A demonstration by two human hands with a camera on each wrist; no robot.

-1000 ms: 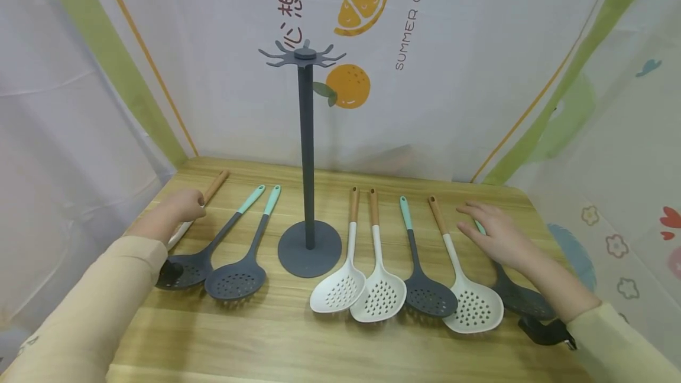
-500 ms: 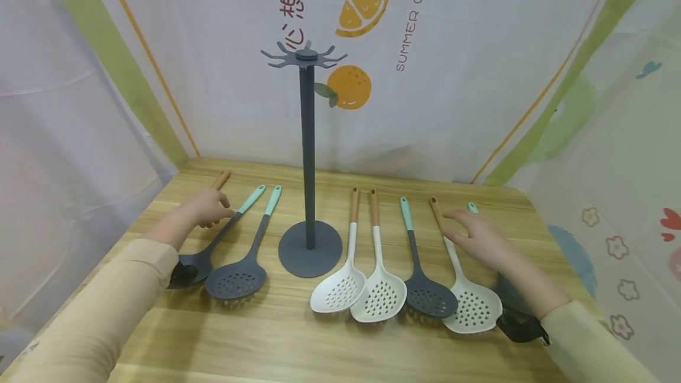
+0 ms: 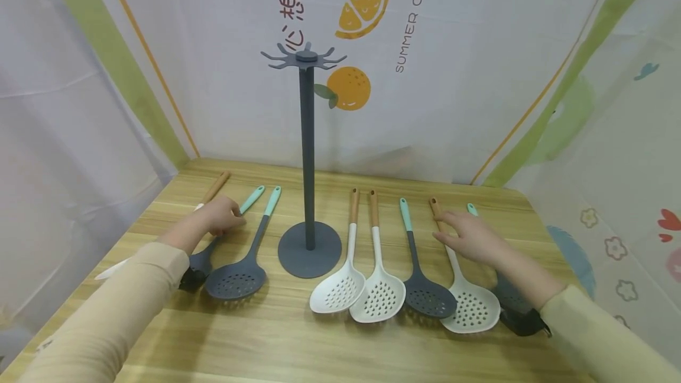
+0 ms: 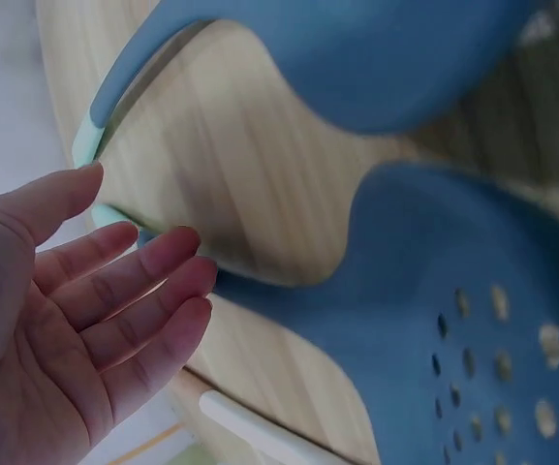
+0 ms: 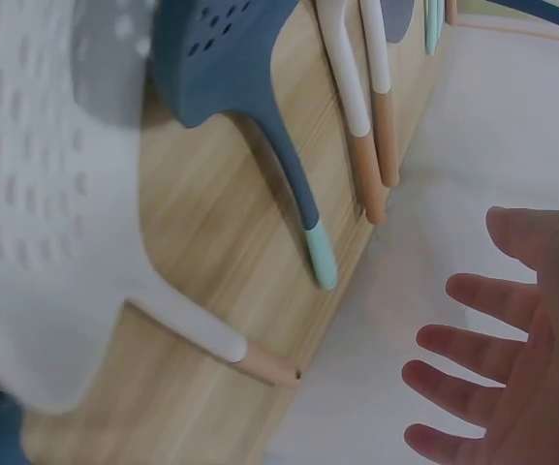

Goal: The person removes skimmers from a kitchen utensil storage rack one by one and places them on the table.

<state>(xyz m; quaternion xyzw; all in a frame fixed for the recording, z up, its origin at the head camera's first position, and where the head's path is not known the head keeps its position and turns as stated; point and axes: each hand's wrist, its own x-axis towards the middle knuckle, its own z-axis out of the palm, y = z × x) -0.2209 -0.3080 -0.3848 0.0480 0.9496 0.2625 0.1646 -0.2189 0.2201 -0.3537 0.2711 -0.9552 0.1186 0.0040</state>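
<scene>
In the head view my left hand (image 3: 215, 217) is over a dark grey skimmer (image 3: 201, 262) with a mint handle, its fingers loosely bent. The left wrist view shows nothing held, with the fingertips overlapping that skimmer's shaft (image 4: 269, 298). To its right lies another dark mint-handled skimmer (image 3: 236, 279). A wooden-handled white utensil (image 3: 215, 187) lies to the left, partly hidden by my arm. My right hand (image 3: 470, 235), fingers spread and holding nothing, hovers over the handle of a white skimmer (image 3: 472, 309). Beyond it, my forearm partly covers a dark mint-handled utensil (image 3: 472, 209).
A dark grey utensil stand (image 3: 307, 152) with a round base and a ring of bare hooks rises mid-table. Right of it lie two white skimmers (image 3: 337, 294) (image 3: 379, 300) and a dark skimmer (image 3: 430, 297). Printed white curtains (image 3: 452, 105) close off the back and sides.
My left hand has shifted right, from the far-left wooden-handled utensil to the neighbouring dark skimmer. My right hand has moved left, from the far-right dark utensil to over the white skimmer's handle.
</scene>
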